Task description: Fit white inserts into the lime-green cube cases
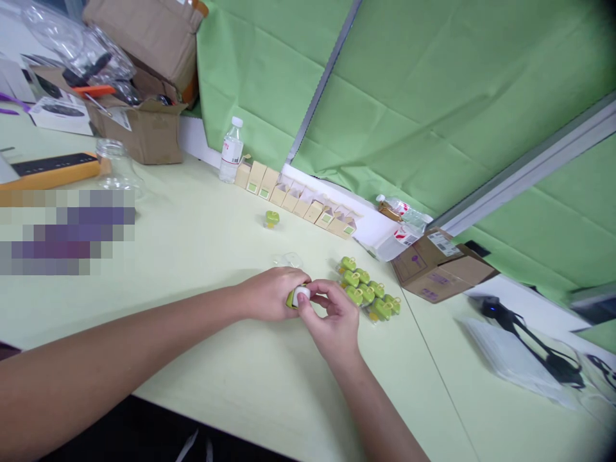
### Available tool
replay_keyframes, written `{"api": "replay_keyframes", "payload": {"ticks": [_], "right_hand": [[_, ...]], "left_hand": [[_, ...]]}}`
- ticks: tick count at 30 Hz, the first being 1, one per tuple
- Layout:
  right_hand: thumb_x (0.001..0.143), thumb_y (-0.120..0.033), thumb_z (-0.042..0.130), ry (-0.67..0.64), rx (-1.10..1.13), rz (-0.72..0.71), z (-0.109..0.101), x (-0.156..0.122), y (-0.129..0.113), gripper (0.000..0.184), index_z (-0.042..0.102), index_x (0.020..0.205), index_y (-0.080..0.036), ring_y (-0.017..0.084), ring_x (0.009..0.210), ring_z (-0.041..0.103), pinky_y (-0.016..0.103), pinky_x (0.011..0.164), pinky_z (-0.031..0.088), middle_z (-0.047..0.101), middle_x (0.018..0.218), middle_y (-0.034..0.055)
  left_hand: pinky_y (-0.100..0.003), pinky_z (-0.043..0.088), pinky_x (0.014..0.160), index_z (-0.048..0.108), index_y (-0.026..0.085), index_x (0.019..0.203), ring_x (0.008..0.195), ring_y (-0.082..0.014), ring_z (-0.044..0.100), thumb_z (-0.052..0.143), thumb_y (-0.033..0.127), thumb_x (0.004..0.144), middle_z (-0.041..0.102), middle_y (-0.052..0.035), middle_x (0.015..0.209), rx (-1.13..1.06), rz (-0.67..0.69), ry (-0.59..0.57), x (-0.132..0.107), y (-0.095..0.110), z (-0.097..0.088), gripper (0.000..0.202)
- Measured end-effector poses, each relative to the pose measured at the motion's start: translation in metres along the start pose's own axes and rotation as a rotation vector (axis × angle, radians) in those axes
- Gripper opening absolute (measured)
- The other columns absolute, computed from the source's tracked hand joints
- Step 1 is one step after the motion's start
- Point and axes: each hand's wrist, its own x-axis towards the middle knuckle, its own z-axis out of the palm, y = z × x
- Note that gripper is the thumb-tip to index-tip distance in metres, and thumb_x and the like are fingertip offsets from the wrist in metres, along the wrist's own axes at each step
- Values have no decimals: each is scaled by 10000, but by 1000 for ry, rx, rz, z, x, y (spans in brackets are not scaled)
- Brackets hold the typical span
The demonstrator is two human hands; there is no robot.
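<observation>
White piece at green case, both hands in contact

Green case [290, 299] is held by the left hand [273, 294], fingers curled around it. Mostly hidden, so its long axis can't be told. White piece [302, 292] lies against the case on its right-hand side; seating depth unclear. It is pinched by the right hand [334, 314], thumb laid on its face, index finger bent in at the edge, small gap between. White piece is between the hands, right one nearer.

Containers: small cartons [292, 197] are lined up along the wall, several with flaps raised; contents not readable. Green-topped clear pods [366, 294] are clustered just right of the right hand, yellow bits visible in some. Single pod [272, 218] is set apart, near the cartons. Large cardboard box [153, 133], far left, is topped with clear packaging [79, 48].
</observation>
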Motion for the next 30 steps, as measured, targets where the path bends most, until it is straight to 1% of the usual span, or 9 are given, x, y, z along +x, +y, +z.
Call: {"api": "replay_keyframes", "payload": {"ticks": [5,10,14,16,18,20,24,26,30], "right_hand": [[802,-221,709,6,44,9,1,-1,3,114,675,910,-229,188,815,643,367,772,613,667,884,38],[839,-270,695,39,176,96,0,3,13,100,651,909,-214,186,840,659,349,748,605,675,888,38],[879,-322,655,109,175,182,-8,9,19,115,623,901,-214,177,790,644,345,702,590,640,871,31],[882,-344,648,42,207,177,-12,11,18,164,612,992,-227,195,869,640,367,738,587,637,975,50],[850,-327,680,-78,250,154,-14,11,17,313,573,1134,-249,220,988,630,387,794,580,620,1114,72],[820,-271,692,-102,256,170,-14,12,18,376,549,1168,-256,224,1007,628,389,807,573,617,1139,71],[849,-204,579,56,219,243,-15,14,26,172,582,1017,-238,194,885,637,374,755,562,640,1029,44],[883,-245,558,30,249,263,-15,15,27,142,592,1021,-237,198,901,638,380,767,561,638,1040,42],[919,-361,577,-114,325,286,-13,12,20,168,620,1025,-237,194,901,632,355,777,557,641,990,28]], "left_hand": [[-298,456,735,572,177,974,836,-194,599,606,240,845,640,-41,885,0,34,7,2,1,-3,148],[-298,459,740,590,180,993,840,-189,617,661,282,830,660,-30,899,-38,0,49,3,3,-8,205],[-288,466,749,591,206,1059,873,-183,630,726,326,793,668,-22,972,-91,-31,113,4,6,-12,322],[-284,465,750,590,203,1067,883,-181,630,724,333,799,662,-24,976,-98,-13,120,4,6,-14,326],[-282,464,756,594,194,1057,894,-181,628,704,325,819,659,-28,970,-103,24,111,4,5,-14,293],[-284,465,772,594,192,1059,910,-184,629,692,310,828,663,-33,978,-103,40,106,4,4,-14,277],[-287,468,784,583,201,1087,917,-184,632,731,300,793,668,-28,1013,-100,-5,119,2,3,-13,344],[-282,468,779,581,202,1089,914,-177,630,740,295,786,666,-23,1013,-106,-3,119,3,3,-13,355],[-270,467,765,591,199,1058,894,-161,626,735,289,797,663,-14,983,-129,27,121,4,5,-13,312]]}}
